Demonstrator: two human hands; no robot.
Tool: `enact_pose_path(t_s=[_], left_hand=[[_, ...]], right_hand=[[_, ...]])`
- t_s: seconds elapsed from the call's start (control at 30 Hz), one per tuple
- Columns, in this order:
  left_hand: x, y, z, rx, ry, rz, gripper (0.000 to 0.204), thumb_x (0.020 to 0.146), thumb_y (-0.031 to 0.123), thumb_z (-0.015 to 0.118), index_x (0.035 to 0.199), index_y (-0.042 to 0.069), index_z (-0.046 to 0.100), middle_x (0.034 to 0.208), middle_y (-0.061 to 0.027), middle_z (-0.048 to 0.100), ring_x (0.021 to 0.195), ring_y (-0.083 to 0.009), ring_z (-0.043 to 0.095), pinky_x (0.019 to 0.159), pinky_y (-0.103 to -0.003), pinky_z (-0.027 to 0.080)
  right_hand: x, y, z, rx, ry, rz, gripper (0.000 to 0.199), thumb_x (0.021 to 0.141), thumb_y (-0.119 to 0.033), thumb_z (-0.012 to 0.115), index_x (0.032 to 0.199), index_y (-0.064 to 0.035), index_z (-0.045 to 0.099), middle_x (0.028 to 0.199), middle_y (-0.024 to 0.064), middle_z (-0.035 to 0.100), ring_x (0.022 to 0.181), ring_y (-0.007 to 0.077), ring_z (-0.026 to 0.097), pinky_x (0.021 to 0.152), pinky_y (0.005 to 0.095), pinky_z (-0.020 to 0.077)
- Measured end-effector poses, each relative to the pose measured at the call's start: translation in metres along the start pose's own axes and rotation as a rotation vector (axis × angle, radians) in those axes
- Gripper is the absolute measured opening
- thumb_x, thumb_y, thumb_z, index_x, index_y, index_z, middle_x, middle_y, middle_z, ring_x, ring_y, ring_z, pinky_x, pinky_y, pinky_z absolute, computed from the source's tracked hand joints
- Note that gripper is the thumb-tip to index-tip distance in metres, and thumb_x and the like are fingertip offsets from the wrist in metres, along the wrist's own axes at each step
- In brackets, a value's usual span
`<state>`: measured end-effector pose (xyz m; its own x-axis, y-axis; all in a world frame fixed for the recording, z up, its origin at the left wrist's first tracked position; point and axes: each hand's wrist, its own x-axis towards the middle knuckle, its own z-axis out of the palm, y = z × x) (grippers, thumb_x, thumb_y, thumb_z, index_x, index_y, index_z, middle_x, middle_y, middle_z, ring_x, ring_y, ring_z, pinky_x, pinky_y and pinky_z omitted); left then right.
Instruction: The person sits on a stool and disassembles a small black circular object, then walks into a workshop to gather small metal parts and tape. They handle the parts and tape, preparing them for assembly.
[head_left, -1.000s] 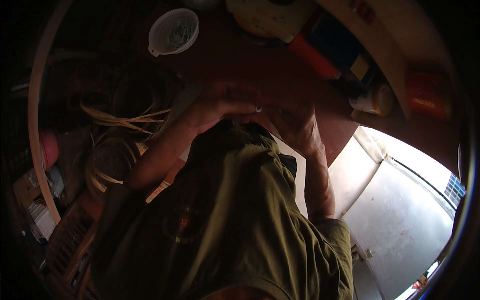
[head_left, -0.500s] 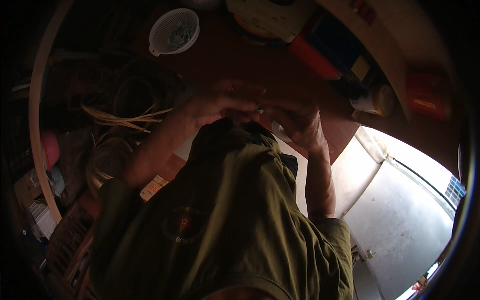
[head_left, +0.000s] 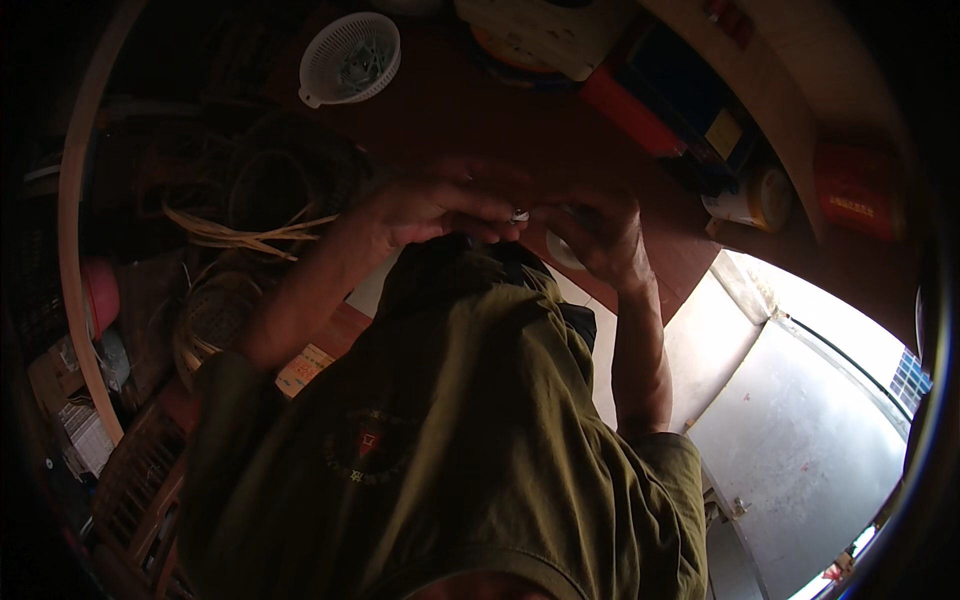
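Observation:
My left hand [head_left: 425, 210] is closed in a pinch at the near edge of the dark red table, in front of my body. At its fingertips shows a small shiny, silvery piece [head_left: 519, 215], too small and dim to name. My right hand [head_left: 608, 240] comes close from the other side, its fingers bent together beside the shiny piece. Shadow hides whether it holds anything there. Beyond the hands, a white slotted plastic basket [head_left: 317, 72] stands on the table with thin pale-green pieces [head_left: 365, 68] in it.
Pale flat strips [head_left: 250, 238] and dark woven baskets lie to the left. A pale can [head_left: 755, 200], a red tin [head_left: 858, 190] and a red box [head_left: 630, 112] stand at the right. A metal door [head_left: 800, 440] is at lower right, a slatted wooden chair [head_left: 140, 475] at lower left.
The shiny piece between the fingertips shows brighter and more plainly now. Both hands have barely moved.

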<state>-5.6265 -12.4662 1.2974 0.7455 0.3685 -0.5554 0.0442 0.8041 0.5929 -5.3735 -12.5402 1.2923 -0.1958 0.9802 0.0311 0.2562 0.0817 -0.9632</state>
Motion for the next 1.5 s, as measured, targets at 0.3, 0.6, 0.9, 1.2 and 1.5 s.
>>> enact_pose_path(t_s=[0.3, 0.6, 0.9, 1.2, 1.5], left_hand=[[0.008, -0.007, 0.007, 0.100, -0.067, -0.081, 0.044, 0.090, 0.008, 0.080, 0.130, 0.000, 0.063, 0.106, -0.0133, 0.075, 0.094, -0.0215, 0.076, 0.085, -0.034, 0.065], [0.016, -0.022, 0.007, 0.220, -0.025, -0.022, 0.054, 0.090, 0.007, 0.080, 0.138, 0.002, 0.056, 0.108, -0.0100, 0.073, 0.092, -0.0191, 0.074, 0.082, -0.033, 0.064], [0.020, -0.044, -0.014, 0.358, 0.111, 0.133, 0.054, 0.091, 0.003, 0.075, 0.140, 0.002, 0.054, 0.097, -0.0096, 0.073, 0.088, -0.0166, 0.072, 0.080, -0.031, 0.060], [0.036, -0.057, -0.044, 0.666, 0.167, 0.153, 0.054, 0.086, -0.001, 0.072, 0.137, 0.004, 0.056, 0.093, -0.0079, 0.073, 0.084, -0.0156, 0.072, 0.077, -0.030, 0.059], [0.081, -0.100, -0.072, 1.055, 0.349, 0.137, 0.052, 0.084, -0.001, 0.071, 0.134, 0.003, 0.058, 0.091, -0.0101, 0.072, 0.083, -0.0230, 0.071, 0.074, -0.038, 0.057]], right_hand=[[0.004, 0.010, 0.009, -0.136, 0.000, -0.148, 0.013, 0.084, -0.012, 0.085, 0.094, -0.0062, 0.080, 0.093, 0.0096, 0.076, 0.084, 0.0296, 0.075, 0.070, 0.0369, 0.0589], [0.009, 0.001, 0.003, -0.245, -0.003, -0.243, 0.021, 0.080, -0.015, 0.088, 0.097, -0.0068, 0.079, 0.087, 0.0078, 0.073, 0.079, 0.0272, 0.072, 0.067, 0.0372, 0.0577], [0.017, 0.020, -0.003, -0.214, -0.073, -0.140, 0.035, 0.078, -0.006, 0.086, 0.111, -0.0058, 0.076, 0.097, 0.0109, 0.070, 0.093, 0.0282, 0.073, 0.072, 0.0390, 0.0583], [-0.005, 0.074, 0.009, -0.530, -0.186, -0.118, 0.055, 0.081, 0.005, 0.073, 0.133, -0.0099, 0.066, 0.124, 0.0193, 0.070, 0.106, 0.0369, 0.071, 0.086, 0.0408, 0.0606], [-0.030, 0.150, 0.043, -0.540, -0.151, 0.083, 0.040, 0.086, -0.001, 0.066, 0.126, -0.0022, 0.063, 0.142, 0.0230, 0.060, 0.120, 0.0444, 0.063, 0.093, 0.0485, 0.0568]])
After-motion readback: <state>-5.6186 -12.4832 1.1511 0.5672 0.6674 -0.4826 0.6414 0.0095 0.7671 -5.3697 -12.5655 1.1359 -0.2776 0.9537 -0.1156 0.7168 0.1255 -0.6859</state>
